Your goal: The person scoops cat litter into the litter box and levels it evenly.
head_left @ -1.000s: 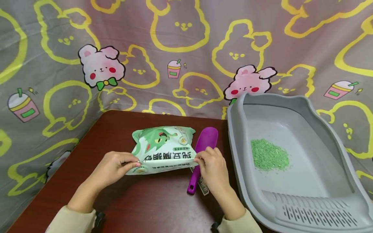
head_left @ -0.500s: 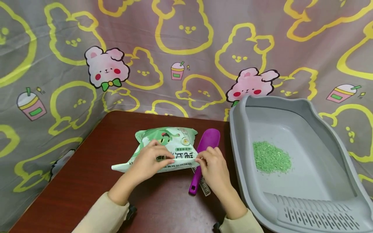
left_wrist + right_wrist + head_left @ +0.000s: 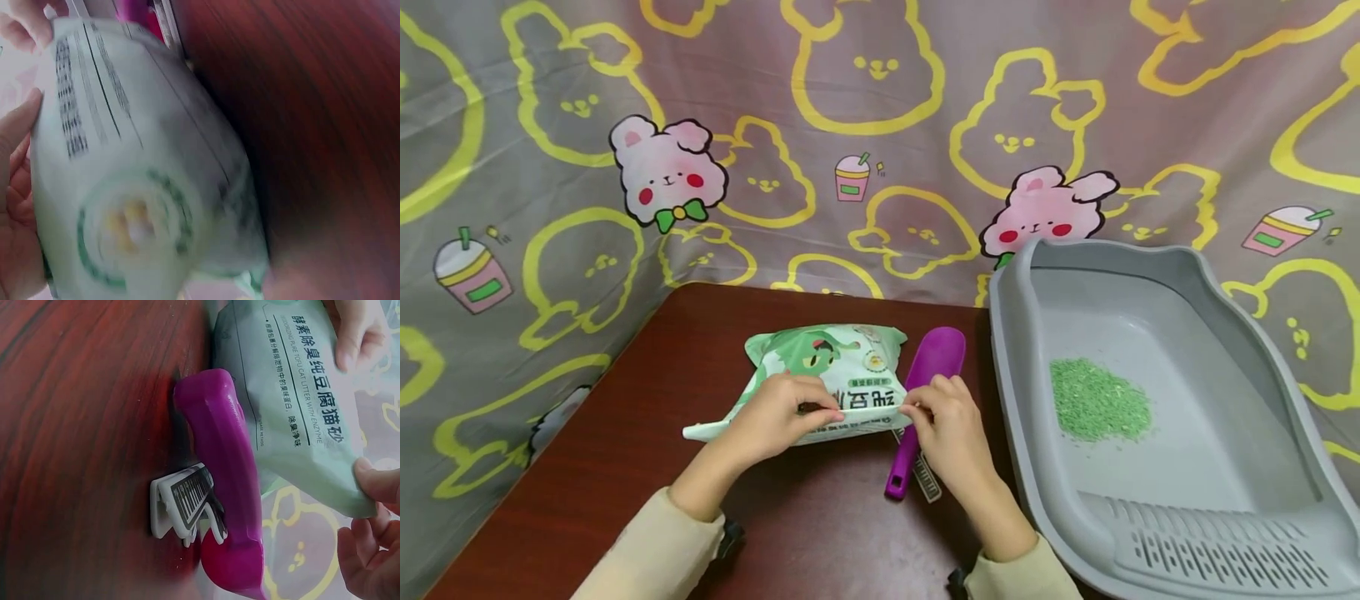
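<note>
A green and white bag of tofu cat litter [image 3: 857, 379] lies on the table, its folded top edge toward me. My left hand [image 3: 786, 412] pinches that edge near the middle, thumb in front. With thumb and fingertips, my right hand [image 3: 951, 429] pinches the right end of the same edge. The left end of the edge sticks out free beyond my left wrist. Close to my right hand lies a purple scoop [image 3: 936, 358], its handle [image 3: 228, 450] toward me. Beside and partly under the handle is a white clip with a black keyboard-like print [image 3: 187, 499].
At the right stands a large grey litter tray [image 3: 1011, 367] with high walls and a slotted front step. A patch of green litter pellets [image 3: 1097, 400] lies on its floor. A patterned cloth [image 3: 917, 75] hangs behind the dark red-brown table [image 3: 820, 533].
My left hand has slid right along the bag's edge from the left corner to near the middle, leaving that corner free. My right hand keeps its hold on the right end.
</note>
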